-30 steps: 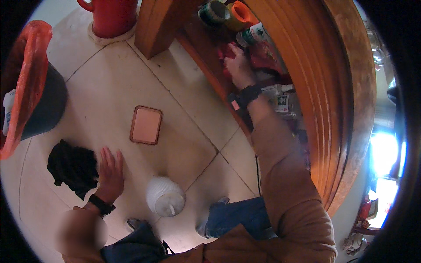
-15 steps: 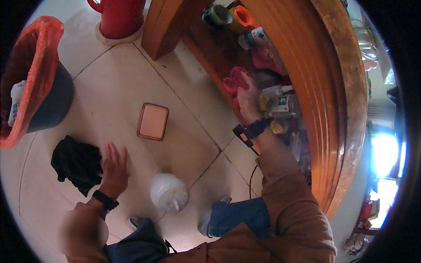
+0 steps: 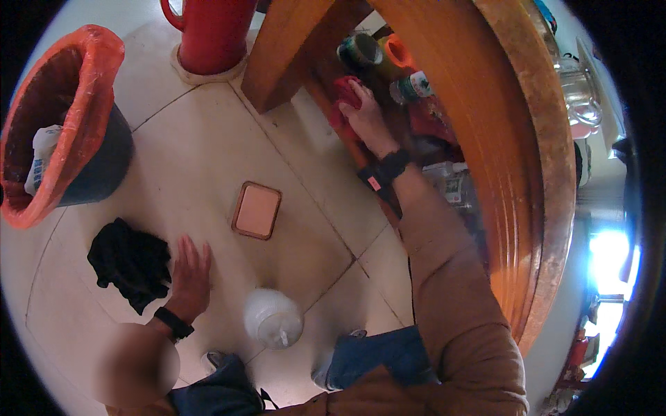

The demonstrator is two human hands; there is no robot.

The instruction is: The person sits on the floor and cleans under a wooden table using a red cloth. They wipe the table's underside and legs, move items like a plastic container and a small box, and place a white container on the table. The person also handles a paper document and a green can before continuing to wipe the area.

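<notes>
My right hand [image 3: 368, 121] presses a bunched red cloth [image 3: 345, 89] against the low wooden shelf under the table, its fingers bent over the fabric. Close by that hand on the shelf lie a dark green-capped container [image 3: 359, 51], an orange-mouthed one [image 3: 397, 51] and a white and green can [image 3: 412, 88]. On the left, my left hand [image 3: 190, 277] is stretched out with fingers apart and nothing in it. It hovers at or just over the tiled floor, beside a crumpled black cloth [image 3: 130, 262]; whether it touches the cloth I cannot tell.
A bin [image 3: 114, 156] with an orange liner stands at the left. A red mug-like vessel [image 3: 216, 35] stands near a table leg [image 3: 291, 55]. A copper-coloured rectangular tray [image 3: 256, 210] and a white rounded container [image 3: 273, 319] rest on the floor. The curved wooden table [image 3: 472, 90] overhangs the shelf.
My right hand has slid the red cloth along the shelf toward the far table leg. My left hand keeps its place by the black cloth. The whole view has shifted slightly.
</notes>
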